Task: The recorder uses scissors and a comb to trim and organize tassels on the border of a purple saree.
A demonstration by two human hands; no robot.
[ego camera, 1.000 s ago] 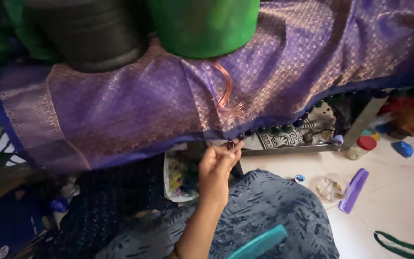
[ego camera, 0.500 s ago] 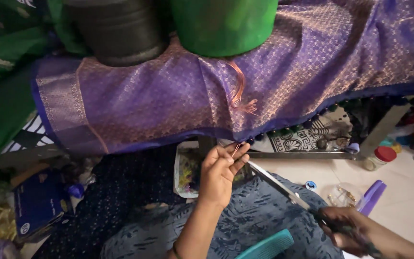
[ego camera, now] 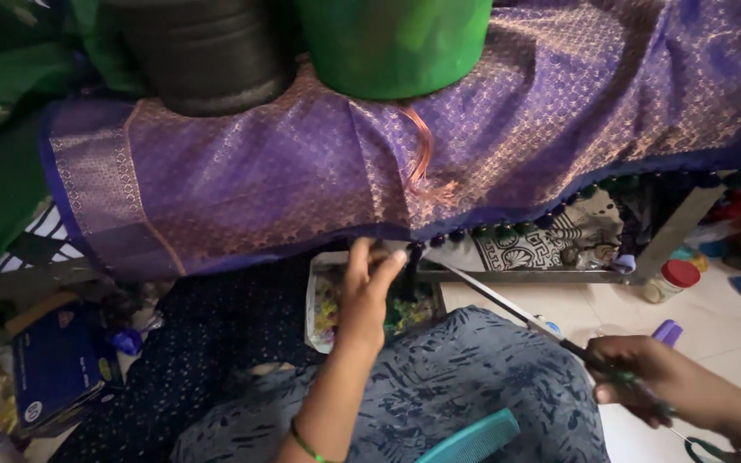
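Shiny woven purple cloth (ego camera: 473, 163), glossy green plastic tub (ego camera: 392, 43), matt black drum (ego camera: 207, 51), metal scissor blades (ego camera: 499, 300).

Purple saree (ego camera: 319, 171) draped, hem pinched; scissors (ego camera: 516, 313) — blades aimed hemward.

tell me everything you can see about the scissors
The long slim metal scissors have silvery blades and a dark handle end gripped in the right hand. They slant up-left over the lap, tips reaching the dark beaded edge of the purple woven cloth, beside the left hand. Whether the blades are open is unclear.
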